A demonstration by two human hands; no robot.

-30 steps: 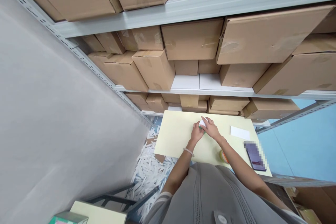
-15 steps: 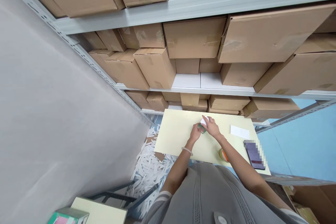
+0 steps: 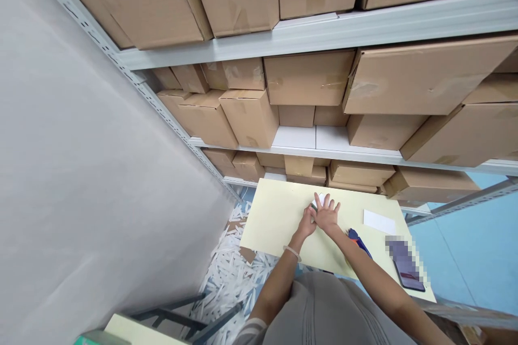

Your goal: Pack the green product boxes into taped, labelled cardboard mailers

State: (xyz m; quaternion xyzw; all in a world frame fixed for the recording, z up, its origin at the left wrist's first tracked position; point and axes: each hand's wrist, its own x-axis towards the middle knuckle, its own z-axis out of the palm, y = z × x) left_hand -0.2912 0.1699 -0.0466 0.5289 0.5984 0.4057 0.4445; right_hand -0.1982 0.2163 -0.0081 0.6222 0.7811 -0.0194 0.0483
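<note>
My left hand (image 3: 307, 223) is closed around the edge of a small box with green sides (image 3: 314, 207), mostly hidden by my fingers. On its top lies a small white piece (image 3: 321, 197), perhaps a label. With fingers spread and flat, my right hand (image 3: 326, 216) presses over that white piece. Both hands are above the middle of a pale yellow tabletop (image 3: 275, 210). Under my right forearm, partly covered, lies a blue and orange tool (image 3: 358, 241), perhaps a tape dispenser.
A white paper sheet (image 3: 379, 221) and a phone (image 3: 406, 264) lie on the table's right side. Behind stands a metal rack (image 3: 259, 35) filled with cardboard boxes (image 3: 311, 78). White paper strips (image 3: 226, 264) litter the floor at left, beside a wall (image 3: 101, 183).
My right hand has gone from curled fingers at the white piece to spread fingers flat over it. The camera has tilted up a little; the blue part of the tool now shows.
</note>
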